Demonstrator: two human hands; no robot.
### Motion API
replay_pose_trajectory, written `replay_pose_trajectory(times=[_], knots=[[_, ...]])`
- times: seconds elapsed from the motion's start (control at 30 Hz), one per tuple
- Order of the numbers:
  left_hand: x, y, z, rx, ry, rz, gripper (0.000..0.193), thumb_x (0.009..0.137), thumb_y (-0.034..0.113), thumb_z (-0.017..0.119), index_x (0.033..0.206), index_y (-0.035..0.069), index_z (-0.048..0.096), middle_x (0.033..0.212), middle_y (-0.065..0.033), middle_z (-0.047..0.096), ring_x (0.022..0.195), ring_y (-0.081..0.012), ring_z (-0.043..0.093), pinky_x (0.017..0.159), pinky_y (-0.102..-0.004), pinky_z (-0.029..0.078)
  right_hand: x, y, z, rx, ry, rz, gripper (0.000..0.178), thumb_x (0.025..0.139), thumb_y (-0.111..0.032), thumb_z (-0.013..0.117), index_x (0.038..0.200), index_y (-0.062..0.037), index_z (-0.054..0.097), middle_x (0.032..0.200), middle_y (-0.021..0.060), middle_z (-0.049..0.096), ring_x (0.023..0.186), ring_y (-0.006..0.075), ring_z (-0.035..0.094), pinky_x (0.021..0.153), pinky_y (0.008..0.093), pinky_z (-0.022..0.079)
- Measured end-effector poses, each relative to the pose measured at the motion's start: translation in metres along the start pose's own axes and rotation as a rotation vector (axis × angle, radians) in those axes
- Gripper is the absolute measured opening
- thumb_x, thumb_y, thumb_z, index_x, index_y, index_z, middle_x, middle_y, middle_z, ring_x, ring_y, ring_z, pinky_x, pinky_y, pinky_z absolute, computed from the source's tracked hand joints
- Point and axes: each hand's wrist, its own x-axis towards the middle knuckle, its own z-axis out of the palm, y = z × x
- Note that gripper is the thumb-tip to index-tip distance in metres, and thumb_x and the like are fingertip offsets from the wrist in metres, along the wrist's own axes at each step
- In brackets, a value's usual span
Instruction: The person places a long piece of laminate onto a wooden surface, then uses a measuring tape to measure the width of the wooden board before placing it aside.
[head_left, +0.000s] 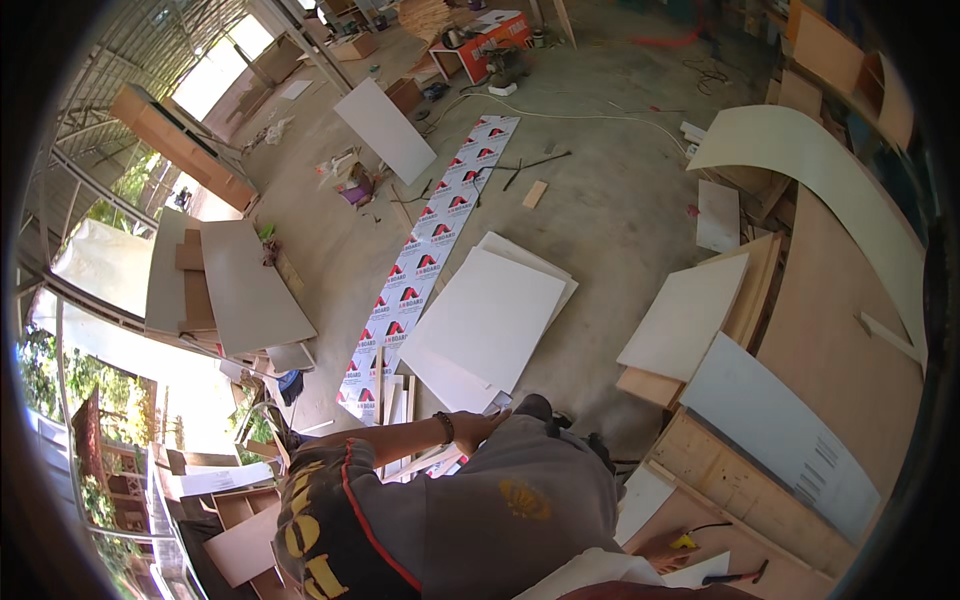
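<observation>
My left hand [477,428], with a dark bracelet at the wrist, rests against the front of my grey clothing, beside the near corner of stacked white boards [485,310]. Its fingertips are mostly hidden, so whether it grips anything does not show. Low on the right, my right hand [658,550] is partly covered by a pale fold or sheet. Its fingers appear closed on a small yellow thing [685,541], over a brown panel [700,520]. Close by lies a black tool with a red part [738,577].
A long printed strip board [430,255] lies left of the white boards. Panels [690,310] are stacked at right, below a curved sheet [800,140]. More panels [245,280] lean at left. A small wood block [535,194] and a cable [580,117] lie on the floor.
</observation>
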Motion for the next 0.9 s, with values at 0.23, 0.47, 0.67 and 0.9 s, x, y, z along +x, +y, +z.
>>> replay_pose_trajectory(times=[0.23,0.47,0.67,0.9], knots=[[-0.074,0.122,-0.077,0.151,0.221,0.391,0.123,0.074,0.048,0.084,0.165,0.010,0.009,0.168,-0.0220,0.019,0.154,-0.0377,0.026,0.127,-0.0460,0.026,0.090,-0.056,-0.015,0.072,-0.003,-0.149,0.065,0.103,-0.053,0.056,0.149,-0.0087,0.049,0.127,0.0159,0.066,0.102,0.0333,0.066,0.076,0.0503,0.055],[-0.056,0.106,-0.065,0.326,0.265,0.675,0.096,0.087,0.047,0.070,0.163,0.011,0.022,0.167,-0.0212,0.023,0.154,-0.0380,0.028,0.127,-0.0463,0.026,0.109,-0.090,-0.019,0.177,0.005,-0.349,0.064,0.103,-0.053,0.055,0.150,-0.0096,0.049,0.128,0.0162,0.065,0.103,0.0342,0.066,0.077,0.0509,0.055],[-0.053,0.075,-0.032,0.102,0.459,0.990,0.115,0.063,0.049,0.088,0.157,0.014,0.034,0.164,-0.0209,0.031,0.149,-0.0433,0.034,0.122,-0.0515,0.032,0.060,-0.122,-0.025,0.267,0.046,-0.518,0.064,0.103,-0.053,0.055,0.150,-0.0103,0.048,0.129,0.0164,0.064,0.103,0.0349,0.066,0.078,0.0513,0.055],[-0.064,0.021,-0.002,0.098,0.450,0.936,0.129,0.043,0.045,0.094,0.155,0.015,0.036,0.160,-0.0211,0.036,0.145,-0.0440,0.039,0.118,-0.0537,0.036,-0.052,-0.180,-0.046,0.304,-0.017,-0.792,0.063,0.104,-0.053,0.054,0.151,-0.0112,0.047,0.130,0.0167,0.064,0.104,0.0358,0.066,0.079,0.0518,0.054]])
